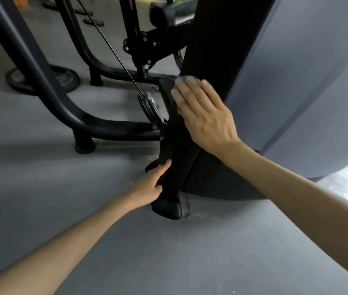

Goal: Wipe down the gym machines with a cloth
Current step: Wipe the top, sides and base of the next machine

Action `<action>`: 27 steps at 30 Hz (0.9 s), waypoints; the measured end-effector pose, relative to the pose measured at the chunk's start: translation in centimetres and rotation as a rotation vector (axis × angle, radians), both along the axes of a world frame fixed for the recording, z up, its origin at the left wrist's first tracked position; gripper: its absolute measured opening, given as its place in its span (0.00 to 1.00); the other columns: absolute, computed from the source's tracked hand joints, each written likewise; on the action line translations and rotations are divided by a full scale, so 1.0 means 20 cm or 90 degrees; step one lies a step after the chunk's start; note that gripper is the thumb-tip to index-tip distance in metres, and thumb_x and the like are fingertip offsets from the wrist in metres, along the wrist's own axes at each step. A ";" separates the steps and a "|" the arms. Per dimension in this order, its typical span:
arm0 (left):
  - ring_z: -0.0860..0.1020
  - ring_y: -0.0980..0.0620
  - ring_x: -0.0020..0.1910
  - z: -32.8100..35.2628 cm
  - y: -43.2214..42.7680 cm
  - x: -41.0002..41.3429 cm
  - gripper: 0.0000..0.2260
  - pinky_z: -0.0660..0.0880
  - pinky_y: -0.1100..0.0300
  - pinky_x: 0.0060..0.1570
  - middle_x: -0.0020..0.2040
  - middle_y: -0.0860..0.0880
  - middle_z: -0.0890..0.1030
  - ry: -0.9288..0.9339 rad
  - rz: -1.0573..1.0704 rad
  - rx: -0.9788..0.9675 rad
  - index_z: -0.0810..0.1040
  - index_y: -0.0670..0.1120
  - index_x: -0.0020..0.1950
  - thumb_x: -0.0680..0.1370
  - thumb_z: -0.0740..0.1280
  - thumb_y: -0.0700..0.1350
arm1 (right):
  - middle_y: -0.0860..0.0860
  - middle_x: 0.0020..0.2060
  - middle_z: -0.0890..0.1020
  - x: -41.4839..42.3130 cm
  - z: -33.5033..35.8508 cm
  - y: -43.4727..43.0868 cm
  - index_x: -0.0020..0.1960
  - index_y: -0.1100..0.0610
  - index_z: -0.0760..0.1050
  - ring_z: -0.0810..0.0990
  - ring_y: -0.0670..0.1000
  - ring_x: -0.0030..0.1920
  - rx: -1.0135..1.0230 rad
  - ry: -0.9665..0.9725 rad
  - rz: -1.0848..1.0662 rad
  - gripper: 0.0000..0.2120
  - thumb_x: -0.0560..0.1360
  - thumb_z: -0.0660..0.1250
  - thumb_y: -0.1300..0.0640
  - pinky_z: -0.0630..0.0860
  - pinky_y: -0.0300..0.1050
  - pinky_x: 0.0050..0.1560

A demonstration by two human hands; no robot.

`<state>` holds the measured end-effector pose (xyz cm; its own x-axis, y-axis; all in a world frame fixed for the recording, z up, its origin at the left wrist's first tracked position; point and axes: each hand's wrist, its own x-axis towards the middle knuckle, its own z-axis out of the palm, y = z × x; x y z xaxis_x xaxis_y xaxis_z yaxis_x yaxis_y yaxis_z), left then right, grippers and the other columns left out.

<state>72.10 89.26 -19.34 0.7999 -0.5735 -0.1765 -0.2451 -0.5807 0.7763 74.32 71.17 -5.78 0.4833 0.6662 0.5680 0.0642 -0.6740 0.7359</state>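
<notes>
The column (179,158) under the right hand (207,116) is smooth matt black with a low sheen. The cloth (179,80) showing past that hand's fingertips is soft grey-blue fabric. Left of the right hand, the pulley (150,105) is bright polished metal. Below the left hand (150,185), the foot cap (167,209) is black with a smooth semi-gloss finish. Left of both hands, the tubular frame (41,81) carries a dark satin coat. The floor (41,209) is matt grey.

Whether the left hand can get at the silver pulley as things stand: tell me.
Probably yes. The left hand grips the black post low down; the pulley sits just beyond it on the same side, with nothing between.
</notes>
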 end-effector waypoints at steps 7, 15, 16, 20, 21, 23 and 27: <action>0.57 0.54 0.77 -0.05 0.01 0.03 0.30 0.58 0.67 0.67 0.80 0.53 0.56 0.012 -0.012 -0.067 0.53 0.56 0.80 0.82 0.58 0.35 | 0.57 0.74 0.66 -0.13 -0.28 -0.14 0.75 0.60 0.64 0.63 0.56 0.75 -0.164 0.171 0.059 0.24 0.80 0.59 0.68 0.53 0.50 0.77; 0.63 0.55 0.75 -0.07 0.02 0.07 0.34 0.58 0.65 0.73 0.70 0.58 0.70 0.026 0.082 -0.171 0.65 0.49 0.76 0.74 0.53 0.23 | 0.53 0.74 0.64 -0.19 -0.39 -0.26 0.75 0.59 0.62 0.59 0.50 0.75 0.009 0.222 0.104 0.22 0.83 0.45 0.69 0.51 0.47 0.78; 0.64 0.54 0.74 -0.07 0.02 0.08 0.35 0.59 0.61 0.74 0.69 0.56 0.71 0.017 0.095 -0.179 0.66 0.49 0.75 0.73 0.53 0.22 | 0.53 0.74 0.64 -0.19 -0.46 -0.29 0.75 0.60 0.62 0.59 0.51 0.75 -0.020 0.233 0.108 0.22 0.83 0.47 0.70 0.51 0.48 0.78; 0.62 0.56 0.75 -0.03 -0.02 0.04 0.38 0.58 0.61 0.72 0.74 0.53 0.68 -0.049 0.128 -0.166 0.64 0.53 0.76 0.71 0.55 0.22 | 0.52 0.76 0.60 -0.24 -0.77 -0.38 0.77 0.59 0.59 0.58 0.51 0.77 -0.227 0.322 0.072 0.36 0.72 0.67 0.69 0.44 0.49 0.78; 0.60 0.57 0.75 -0.03 -0.04 0.02 0.38 0.57 0.60 0.73 0.75 0.55 0.66 -0.064 0.127 -0.164 0.63 0.55 0.76 0.73 0.56 0.23 | 0.51 0.76 0.61 -0.26 -0.82 -0.39 0.76 0.58 0.58 0.58 0.50 0.76 -0.276 0.345 0.052 0.38 0.70 0.69 0.66 0.39 0.49 0.77; 0.58 0.58 0.76 -0.01 -0.09 -0.03 0.37 0.56 0.60 0.73 0.77 0.57 0.62 -0.081 0.129 -0.157 0.61 0.58 0.77 0.76 0.58 0.25 | 0.50 0.76 0.61 -0.30 -0.87 -0.44 0.76 0.58 0.55 0.56 0.50 0.77 -0.341 0.364 0.027 0.41 0.69 0.72 0.63 0.32 0.51 0.75; 0.51 0.58 0.78 0.03 -0.18 -0.15 0.38 0.54 0.54 0.76 0.79 0.59 0.53 -0.106 0.165 -0.133 0.56 0.58 0.79 0.77 0.60 0.27 | 0.54 0.75 0.63 -0.29 -0.66 -0.57 0.76 0.60 0.60 0.60 0.53 0.76 -0.169 0.217 0.157 0.26 0.79 0.57 0.70 0.47 0.49 0.78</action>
